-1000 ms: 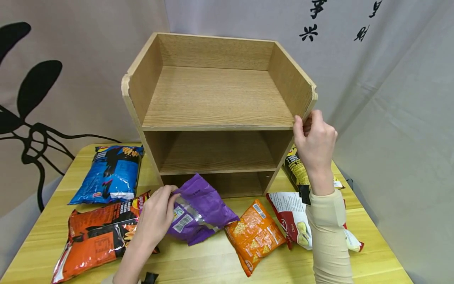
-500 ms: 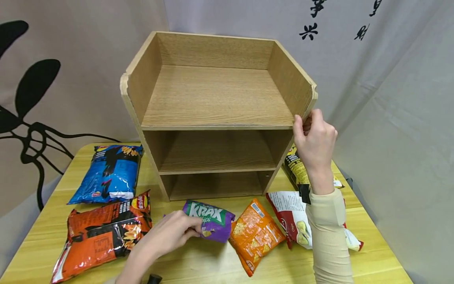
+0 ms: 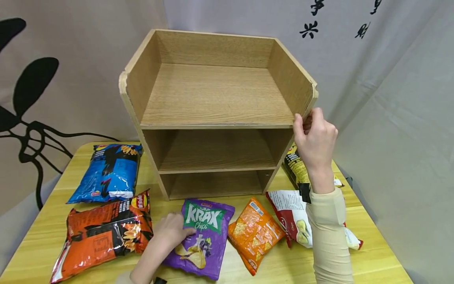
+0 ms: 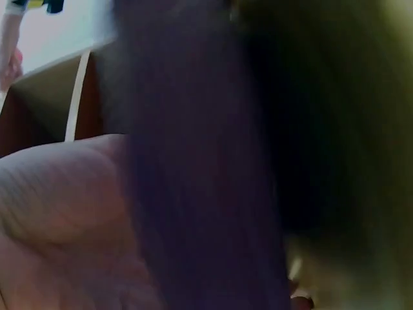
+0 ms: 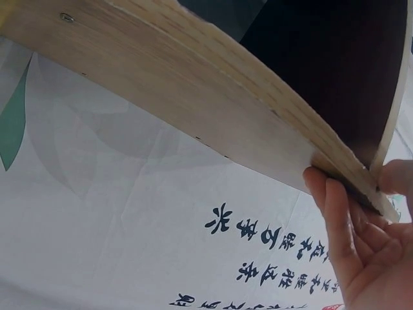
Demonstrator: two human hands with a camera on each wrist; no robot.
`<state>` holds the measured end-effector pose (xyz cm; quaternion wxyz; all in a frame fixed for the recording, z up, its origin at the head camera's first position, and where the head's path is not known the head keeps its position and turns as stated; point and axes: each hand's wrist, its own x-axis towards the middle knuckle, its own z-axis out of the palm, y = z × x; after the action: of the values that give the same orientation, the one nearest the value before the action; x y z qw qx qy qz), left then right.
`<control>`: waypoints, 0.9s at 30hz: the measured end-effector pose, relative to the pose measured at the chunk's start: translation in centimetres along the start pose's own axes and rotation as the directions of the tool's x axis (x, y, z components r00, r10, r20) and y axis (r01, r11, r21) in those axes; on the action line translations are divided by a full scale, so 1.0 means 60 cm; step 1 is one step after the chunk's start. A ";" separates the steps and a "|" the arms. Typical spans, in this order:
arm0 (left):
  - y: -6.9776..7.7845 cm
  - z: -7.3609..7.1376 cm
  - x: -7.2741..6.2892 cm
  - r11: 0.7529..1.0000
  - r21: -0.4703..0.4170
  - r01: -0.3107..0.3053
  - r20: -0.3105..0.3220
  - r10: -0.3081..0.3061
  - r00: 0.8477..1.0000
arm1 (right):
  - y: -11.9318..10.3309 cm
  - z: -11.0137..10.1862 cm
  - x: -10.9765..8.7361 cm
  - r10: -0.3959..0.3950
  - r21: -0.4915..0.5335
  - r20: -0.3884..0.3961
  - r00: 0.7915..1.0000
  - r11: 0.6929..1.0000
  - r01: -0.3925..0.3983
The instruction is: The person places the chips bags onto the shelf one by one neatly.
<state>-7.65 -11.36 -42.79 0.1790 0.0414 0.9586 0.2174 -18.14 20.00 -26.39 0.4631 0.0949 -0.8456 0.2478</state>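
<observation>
A purple bag of chips [image 3: 203,240] faces front-up, its green KRAX label showing. At its left edge my left hand [image 3: 170,230] holds it, thumb over the front and the other fingers hidden behind. In the left wrist view the purple bag [image 4: 200,168] is a dark blur beside my palm [image 4: 71,213]. My right hand [image 3: 317,146] grips the front edge of the right side panel of a wooden shelf [image 3: 216,94]. The right wrist view has the thumb inside that side panel [image 5: 226,123] and the fingers [image 5: 339,226] outside it.
An orange chip bag [image 3: 256,232] lies right of the purple one, then a red-and-white bag [image 3: 292,217] and a yellow-black bag [image 3: 296,169] partly behind my right arm. On the left lie a blue bag [image 3: 110,173] and an orange-black bag [image 3: 106,232].
My left hand has turned the purple bag from its barcoded back to its KRAX front and brought it lower, nearer me. The right hand stays on the shelf panel.
</observation>
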 end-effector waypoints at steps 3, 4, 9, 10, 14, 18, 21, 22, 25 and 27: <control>0.002 0.017 0.006 0.988 0.039 0.149 -0.023 -0.148 0.989 | -0.001 0.000 0.000 0.005 0.002 -0.001 1.000 1.000 -0.005; 0.002 0.021 0.007 0.987 0.023 0.162 -0.015 -0.161 0.987 | -0.002 0.000 0.000 0.007 0.003 0.000 1.000 1.000 -0.007; -0.004 0.027 0.016 0.980 -0.164 0.112 -0.032 -0.119 0.992 | -0.003 -0.001 0.000 0.006 -0.002 0.001 1.000 1.000 -0.006; -0.005 0.025 0.018 0.976 -0.196 0.095 -0.044 -0.105 0.993 | -0.003 -0.001 0.000 0.009 0.002 -0.003 1.000 1.000 -0.009; -0.004 0.011 0.018 0.942 -0.337 -0.004 -0.080 -0.024 0.997 | -0.004 0.000 0.000 0.017 0.005 -0.008 1.000 1.000 -0.017; 0.001 -0.009 0.007 0.882 -0.438 -0.177 -0.098 0.148 0.984 | -0.005 -0.001 0.000 0.022 0.008 -0.006 1.000 1.000 -0.022; 0.010 -0.030 -0.007 0.834 -0.448 -0.324 -0.124 0.301 0.946 | -0.006 -0.001 0.000 0.024 0.010 -0.008 1.000 1.000 -0.024; 0.014 -0.039 -0.013 0.811 -0.451 -0.373 -0.134 0.352 0.926 | -0.006 -0.001 0.000 0.025 0.008 -0.010 1.000 1.000 -0.025; 0.030 -0.068 -0.032 0.750 -0.456 -0.479 -0.175 0.453 0.874 | -0.007 -0.001 0.000 0.030 0.010 -0.012 0.999 1.000 -0.029; 0.042 -0.088 -0.043 0.709 -0.456 -0.538 -0.213 0.499 0.840 | -0.007 -0.002 0.001 0.030 0.008 -0.012 0.999 1.000 -0.030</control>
<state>-7.12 -11.64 -36.44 0.0795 0.2531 0.8244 0.4999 -17.94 19.72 -26.18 0.4641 0.0827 -0.8431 0.2587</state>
